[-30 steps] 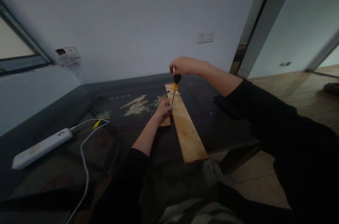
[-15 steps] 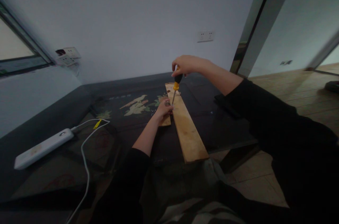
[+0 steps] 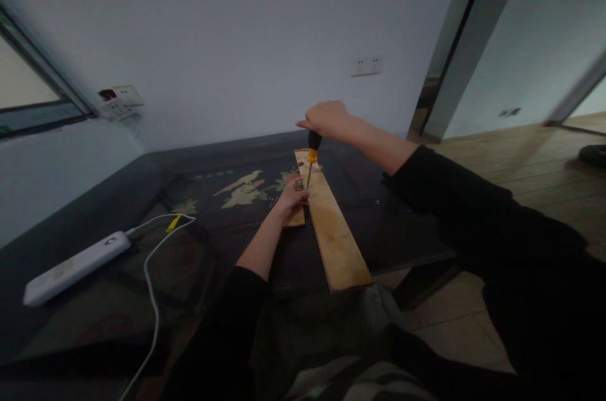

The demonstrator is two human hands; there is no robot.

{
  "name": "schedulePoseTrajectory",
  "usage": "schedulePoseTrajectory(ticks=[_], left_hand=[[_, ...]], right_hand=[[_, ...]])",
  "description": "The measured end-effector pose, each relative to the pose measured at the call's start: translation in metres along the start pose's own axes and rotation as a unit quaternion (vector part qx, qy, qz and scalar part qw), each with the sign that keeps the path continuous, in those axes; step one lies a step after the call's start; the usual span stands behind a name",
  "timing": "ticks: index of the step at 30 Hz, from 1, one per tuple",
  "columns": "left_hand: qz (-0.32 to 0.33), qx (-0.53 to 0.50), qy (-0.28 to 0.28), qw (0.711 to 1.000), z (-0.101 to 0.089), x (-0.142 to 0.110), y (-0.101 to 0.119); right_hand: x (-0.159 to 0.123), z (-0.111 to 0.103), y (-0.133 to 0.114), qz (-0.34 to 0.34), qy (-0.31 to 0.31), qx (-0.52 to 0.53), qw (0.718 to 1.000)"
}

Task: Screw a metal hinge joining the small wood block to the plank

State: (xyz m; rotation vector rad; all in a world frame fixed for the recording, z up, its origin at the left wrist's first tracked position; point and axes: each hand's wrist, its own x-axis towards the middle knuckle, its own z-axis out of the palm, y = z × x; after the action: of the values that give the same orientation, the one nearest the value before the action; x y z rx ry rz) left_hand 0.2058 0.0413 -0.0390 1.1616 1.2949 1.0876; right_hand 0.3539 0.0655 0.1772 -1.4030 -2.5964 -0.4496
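Near the wooden plank's (image 3: 336, 233) left edge, a screwdriver (image 3: 312, 155) is being clasped by the right grip (image 3: 326, 118), the left grip's (image 3: 292, 196) closure unclear.

Pale lettering (image 3: 214, 174) on tabletop (image 3: 395, 233), illegible.

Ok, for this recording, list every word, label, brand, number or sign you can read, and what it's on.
No text is readable.
Table: a short row of pale characters near the painting, too blurred to read.
Yellow tag on the white cord: no lettering visible.
Power strip: any marks too blurred to read.
Screwdriver: no lettering visible.
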Motion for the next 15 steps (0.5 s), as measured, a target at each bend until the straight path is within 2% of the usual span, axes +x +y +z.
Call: schedulePoseTrajectory(ticks=[3, 6, 9, 12, 15], left_hand=[[-0.008, -0.004, 0.005, 1.000, 0.001, -0.002, 0.002], [-0.015, 0.000, 0.013, 1.000, 0.001, -0.002, 0.004], [-0.020, 0.003, 0.016, 1.000, 0.001, -0.001, 0.004], [-0.020, 0.000, 0.018, 1.000, 0.001, 0.001, 0.003], [-0.018, -0.005, 0.018, 1.000, 0.001, 0.001, 0.002]], right_hand=[[-0.003, -0.008, 0.007, 0.018, -0.026, 0.017, 0.999], [-0.006, -0.017, 0.013, -0.035, -0.067, 0.034, 0.997], [-0.008, -0.021, 0.010, -0.054, -0.084, 0.040, 0.994], [-0.010, -0.017, 0.001, -0.031, -0.069, 0.025, 0.997], [-0.009, -0.009, -0.009, 0.033, -0.030, -0.002, 0.999]])
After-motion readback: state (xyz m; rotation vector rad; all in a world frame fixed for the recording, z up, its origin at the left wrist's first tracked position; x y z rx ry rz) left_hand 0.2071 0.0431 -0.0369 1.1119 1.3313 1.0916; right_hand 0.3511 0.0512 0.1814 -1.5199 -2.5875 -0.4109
